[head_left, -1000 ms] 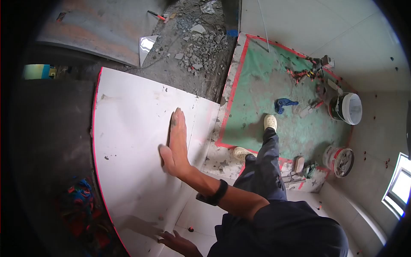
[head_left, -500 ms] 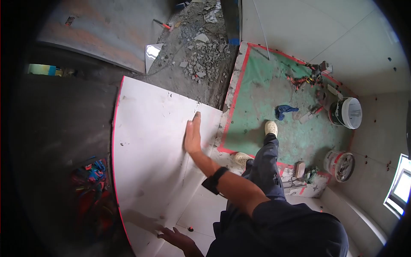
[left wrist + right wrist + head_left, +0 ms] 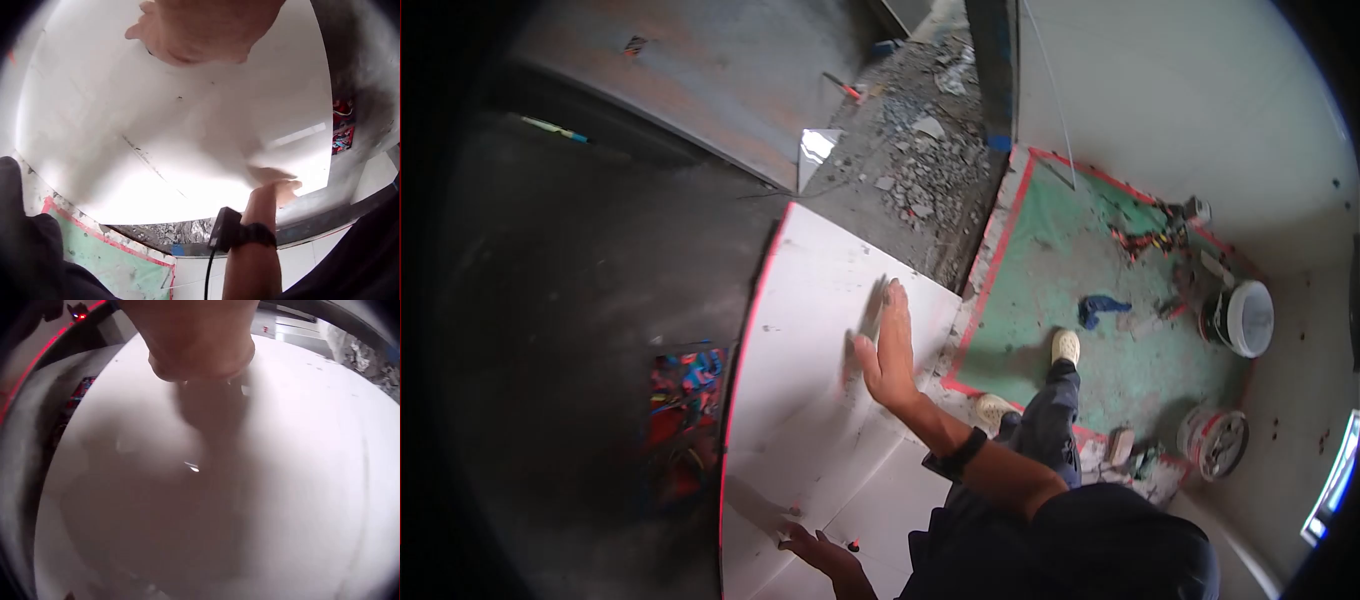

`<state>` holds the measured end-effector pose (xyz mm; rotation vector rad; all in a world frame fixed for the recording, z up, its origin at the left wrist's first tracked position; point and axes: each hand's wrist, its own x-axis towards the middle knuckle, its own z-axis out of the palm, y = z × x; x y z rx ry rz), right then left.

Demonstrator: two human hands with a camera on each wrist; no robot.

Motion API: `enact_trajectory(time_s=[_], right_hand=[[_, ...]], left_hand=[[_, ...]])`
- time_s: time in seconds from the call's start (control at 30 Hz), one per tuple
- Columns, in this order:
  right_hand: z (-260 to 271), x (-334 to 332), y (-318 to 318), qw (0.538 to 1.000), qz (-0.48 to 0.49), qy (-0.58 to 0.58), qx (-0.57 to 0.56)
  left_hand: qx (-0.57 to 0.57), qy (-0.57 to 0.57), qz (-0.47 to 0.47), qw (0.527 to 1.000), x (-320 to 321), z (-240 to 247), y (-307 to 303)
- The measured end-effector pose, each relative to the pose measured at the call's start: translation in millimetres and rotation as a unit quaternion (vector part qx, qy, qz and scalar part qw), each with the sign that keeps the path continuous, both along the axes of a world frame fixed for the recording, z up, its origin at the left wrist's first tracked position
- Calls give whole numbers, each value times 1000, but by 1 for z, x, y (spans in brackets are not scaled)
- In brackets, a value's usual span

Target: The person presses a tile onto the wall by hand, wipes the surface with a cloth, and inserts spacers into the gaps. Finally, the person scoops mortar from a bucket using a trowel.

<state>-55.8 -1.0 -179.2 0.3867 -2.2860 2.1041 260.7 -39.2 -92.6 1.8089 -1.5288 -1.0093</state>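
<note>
A large white panel with a red line along its left edge fills the middle of the head view. On its upper part, near the corner by the green floor, the right hand lies with straight fingers and the thumb spread. Lower down, the left hand is at the panel's surface with fingers extended; whether it touches cannot be told. The left wrist view shows the left hand above the white surface and the right hand beyond. The right hand hides its own fingertips in the right wrist view.
Rubble lies beyond the panel. Right of it, a green floor sheet with red tape holds a blue cloth, tools and two buckets. Colourful items lie left, low beside the panel edge.
The right hand has moved over the panel closer to its corner by the green floor, and its thumb has spread again. The left hand stays low on the panel. The head view has shifted and turned.
</note>
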Motion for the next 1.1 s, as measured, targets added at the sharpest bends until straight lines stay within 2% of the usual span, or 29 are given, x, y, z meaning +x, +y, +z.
enact_trajectory(time_s=[0.07, 0.13, 0.2, 0.33, 0.37, 0.4, 0.43, 0.47, 0.5, 0.53, 0.57, 0.63, 0.67, 0.7, 0.77, 0.83, 0.9, 0.93, 0.97, 1.0, 1.03, 1.07, 1.1], right_hand=[[47, -15, -6, 984, -57, 154, -70], [63, -29, -24, 977, -63, 188, -79], [68, -32, -28, 969, -74, 220, -81], [65, -37, -24, 973, -73, 208, -72], [63, -42, -22, 971, -66, 218, -73], [49, -47, -23, 982, -92, 150, -74], [31, -50, -28, 988, -105, 84, -77], [0, -61, -26, 991, -108, 37, -69], [-28, -65, -20, 989, -132, 13, 64], [-51, -71, -11, 993, -96, -46, 44], [-66, -76, 0, 990, -22, -131, -48], [-72, -89, 13, 905, 106, -341, -233], [-62, -97, 18, 863, 125, -415, -258], [-98, -131, 24, 902, 149, -363, -178], [-30, -126, 28, 909, 90, -397, -88], [21, -105, 35, 937, 97, -326, -82], [10, -104, 59, 943, 116, -290, -115], [-15, -111, 80, 951, 255, -173, -5], [-29, -113, 97, 917, 380, -47, 108], [-7, -96, 118, 874, 440, 55, 201], [21, -73, 139, 809, 487, 157, 288], [-14, -83, 165, 747, 477, 258, 384], [-48, -92, 189, 732, 518, 201, 395]], left_hand=[[3, 13, 6, 1000, 3, -3, -2], [6, 23, 7, 1000, 8, -7, -4], [-21, 19, -45, 999, 10, -13, -10], [-51, 26, -19, 998, 6, -22, -10], [-107, 67, -27, 992, 2, -26, -8], [-163, 106, -24, 981, 3, -29, -3], [-168, 114, 5, 979, 6, -32, -2], [-139, 95, -12, 986, 8, -37, -8], [-113, 81, -11, 990, 11, -41, -7], [-90, 100, 18, 991, 9, -44, 3], [-74, 126, 57, 988, 1, -46, 7], [-61, 130, 75, 987, 0, -55, 14], [-96, 140, 81, 982, -7, -37, 19], [-122, 123, 75, 982, -4, -41, 22], [-169, 86, 87, 978, 1, -46, 28], [-133, 125, 143, 973, 6, -69, 30], [-55, 161, 206, 964, 16, -127, 32], [52, 185, 183, 964, 30, -149, 37], [138, 167, 124, 968, 45, -186, 45], [138, 16, 96, 986, 55, -264, 58], [219, 60, 41, 973, 63, -253, 89], [280, -29, -26, 959, 81, -366, 112], [335, -105, -52, 935, 73, -324, 147]])
